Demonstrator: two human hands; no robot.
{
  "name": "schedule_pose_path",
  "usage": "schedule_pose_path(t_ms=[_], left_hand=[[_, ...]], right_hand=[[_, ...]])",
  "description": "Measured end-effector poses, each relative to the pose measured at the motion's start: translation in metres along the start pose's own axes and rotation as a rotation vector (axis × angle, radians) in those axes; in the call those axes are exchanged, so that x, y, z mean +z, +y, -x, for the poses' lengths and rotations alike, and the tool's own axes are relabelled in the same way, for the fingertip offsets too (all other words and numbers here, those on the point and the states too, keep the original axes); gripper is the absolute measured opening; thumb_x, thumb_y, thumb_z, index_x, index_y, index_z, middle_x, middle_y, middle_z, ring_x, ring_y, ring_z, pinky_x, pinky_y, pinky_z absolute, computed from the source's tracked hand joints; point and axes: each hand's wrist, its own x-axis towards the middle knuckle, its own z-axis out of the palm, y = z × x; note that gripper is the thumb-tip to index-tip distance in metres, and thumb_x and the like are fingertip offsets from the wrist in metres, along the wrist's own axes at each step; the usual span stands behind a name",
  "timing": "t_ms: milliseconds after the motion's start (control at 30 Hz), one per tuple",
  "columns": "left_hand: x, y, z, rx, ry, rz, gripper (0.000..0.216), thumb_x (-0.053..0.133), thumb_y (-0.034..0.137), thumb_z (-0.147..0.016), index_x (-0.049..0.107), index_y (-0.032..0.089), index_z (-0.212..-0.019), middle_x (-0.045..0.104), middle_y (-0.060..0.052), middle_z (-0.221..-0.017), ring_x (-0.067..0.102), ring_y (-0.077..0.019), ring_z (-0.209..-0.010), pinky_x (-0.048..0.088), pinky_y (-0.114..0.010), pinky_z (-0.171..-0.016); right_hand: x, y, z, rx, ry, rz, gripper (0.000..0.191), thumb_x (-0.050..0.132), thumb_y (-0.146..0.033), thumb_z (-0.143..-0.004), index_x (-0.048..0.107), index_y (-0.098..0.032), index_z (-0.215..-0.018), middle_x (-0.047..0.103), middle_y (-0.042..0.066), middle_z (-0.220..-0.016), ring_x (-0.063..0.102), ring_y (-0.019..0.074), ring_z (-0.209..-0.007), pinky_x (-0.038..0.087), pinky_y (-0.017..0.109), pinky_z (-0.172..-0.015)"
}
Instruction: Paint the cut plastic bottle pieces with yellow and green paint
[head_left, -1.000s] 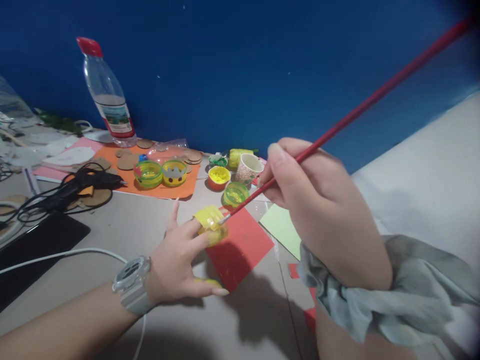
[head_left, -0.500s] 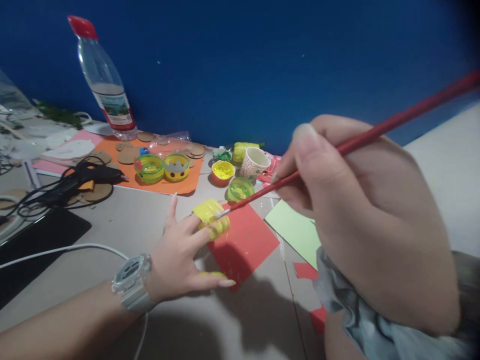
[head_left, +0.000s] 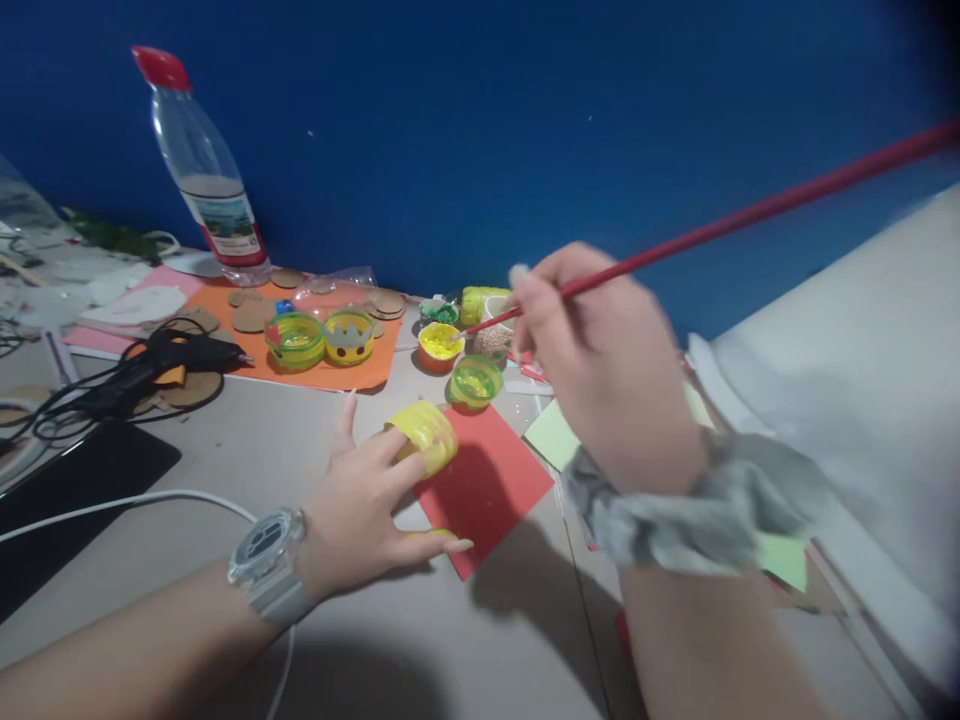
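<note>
My left hand (head_left: 360, 510), with a watch (head_left: 264, 545) on its wrist, has its middle fingers in a yellow-painted plastic cup piece (head_left: 426, 432). Its thumb and little finger are stretched out, and the piece sits above the left side of a red paper sheet (head_left: 487, 500). My right hand (head_left: 592, 370) pinches a long red paintbrush (head_left: 675, 243) along its handle. The brush tip is at the small red cup of yellow paint (head_left: 441, 342). In front of that paint stands a green-yellow plastic cup piece (head_left: 476, 382).
A glue gun (head_left: 187, 350) with black cable, two painted cup pieces (head_left: 349, 338) on orange paper (head_left: 375, 372) and a water bottle (head_left: 214, 190) are at the left. Near the blue wall stand green paint (head_left: 437, 312) and a patterned paper cup (head_left: 492, 340). A white cable (head_left: 172, 493) crosses a black tablet-like slab (head_left: 112, 470).
My right hand has moved away from me with the paintbrush, whose tip went from the yellow cup piece to the yellow paint. My left hand has stayed about where it was.
</note>
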Motion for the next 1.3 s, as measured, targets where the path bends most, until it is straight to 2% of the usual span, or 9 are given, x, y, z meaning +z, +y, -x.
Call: schedule_pose_path(t_ms=[167, 267, 367, 500, 667, 767, 867, 1033, 1300], left_hand=[[-0.001, 0.001, 0.0, -0.016, -0.007, 0.004, 0.058, 0.058, 0.069, -0.079, 0.066, 0.024, -0.115, 0.068, -0.007, -0.101, 0.065, -0.025, -0.094, -0.005, -0.063, -0.116], [0.0, 0.001, 0.0, -0.015, 0.028, 0.019, 0.056, 0.058, 0.068, -0.08, 0.067, 0.025, -0.114, 0.067, -0.006, -0.099, 0.064, -0.0238, -0.091, -0.002, -0.063, -0.116], [0.0, 0.001, -0.001, -0.019, 0.022, 0.008, 0.055, 0.059, 0.068, -0.08, 0.068, 0.024, -0.113, 0.066, -0.005, -0.093, 0.063, -0.0221, -0.085, -0.002, -0.064, -0.116], [-0.001, 0.002, 0.0, -0.035, 0.005, -0.011, 0.053, 0.059, 0.068, -0.08, 0.07, 0.023, -0.106, 0.067, -0.004, -0.09, 0.063, -0.0222, -0.086, -0.003, -0.063, -0.117], [0.001, 0.002, 0.001, -0.021, 0.042, 0.004, 0.053, 0.06, 0.065, -0.081, 0.066, 0.026, -0.117, 0.068, -0.006, -0.103, 0.064, -0.0243, -0.095, -0.001, -0.061, -0.118], [0.001, 0.001, 0.0, -0.01, 0.038, 0.006, 0.053, 0.06, 0.063, -0.081, 0.065, 0.025, -0.118, 0.069, -0.007, -0.105, 0.065, -0.0244, -0.095, -0.002, -0.061, -0.118], [0.001, 0.001, 0.0, -0.009, 0.026, 0.003, 0.052, 0.061, 0.063, -0.081, 0.066, 0.025, -0.117, 0.069, -0.007, -0.101, 0.065, -0.0237, -0.093, -0.003, -0.062, -0.117], [-0.001, 0.002, 0.0, -0.027, -0.024, -0.017, 0.049, 0.059, 0.064, -0.082, 0.069, 0.022, -0.106, 0.068, -0.005, -0.093, 0.065, -0.0217, -0.086, -0.009, -0.062, -0.117], [0.002, 0.0, 0.001, -0.029, 0.006, 0.007, 0.047, 0.058, 0.061, -0.084, 0.067, 0.024, -0.112, 0.068, -0.006, -0.099, 0.064, -0.0228, -0.093, -0.003, -0.061, -0.118]], right_hand=[[0.037, 0.042, -0.011, 0.089, -0.1, -0.095, 0.017, 0.048, -0.031, -0.097, 0.045, -0.024, -0.081, 0.058, -0.002, -0.065, 0.057, 0.0175, -0.061, 0.041, 0.031, -0.061], [0.049, 0.051, -0.012, 0.106, -0.146, -0.108, 0.019, 0.044, -0.032, -0.097, 0.045, -0.023, -0.081, 0.061, 0.0, -0.068, 0.06, 0.0186, -0.066, 0.042, 0.031, -0.066], [0.055, 0.052, -0.01, 0.142, -0.188, -0.077, 0.018, 0.045, -0.029, -0.096, 0.045, -0.023, -0.079, 0.061, 0.0, -0.068, 0.059, 0.0186, -0.063, 0.04, 0.031, -0.063], [0.047, 0.049, -0.011, 0.115, -0.133, -0.079, 0.022, 0.044, -0.036, -0.098, 0.047, -0.024, -0.079, 0.062, 0.0, -0.068, 0.059, 0.0195, -0.063, 0.041, 0.032, -0.065], [0.024, 0.038, -0.012, 0.095, 0.03, -0.124, 0.027, 0.044, -0.043, -0.099, 0.047, -0.025, -0.08, 0.063, -0.001, -0.066, 0.058, 0.0183, -0.06, 0.042, 0.032, -0.064], [0.022, 0.037, -0.013, 0.106, 0.106, -0.148, 0.027, 0.043, -0.042, -0.1, 0.048, -0.025, -0.08, 0.062, -0.001, -0.065, 0.057, 0.0181, -0.059, 0.043, 0.032, -0.063], [0.031, 0.047, -0.013, 0.137, 0.069, -0.157, 0.028, 0.043, -0.041, -0.1, 0.046, -0.026, -0.077, 0.06, -0.002, -0.063, 0.057, 0.0186, -0.059, 0.044, 0.033, -0.065], [0.046, 0.066, -0.012, 0.142, -0.072, -0.093, 0.025, 0.04, -0.039, -0.1, 0.047, -0.025, -0.081, 0.062, 0.0, -0.069, 0.061, 0.0213, -0.069, 0.045, 0.035, -0.073], [0.039, 0.053, -0.013, 0.068, -0.072, -0.008, 0.024, 0.039, -0.037, -0.1, 0.045, -0.026, -0.079, 0.061, 0.002, -0.067, 0.057, 0.0233, -0.065, 0.041, 0.038, -0.07]])
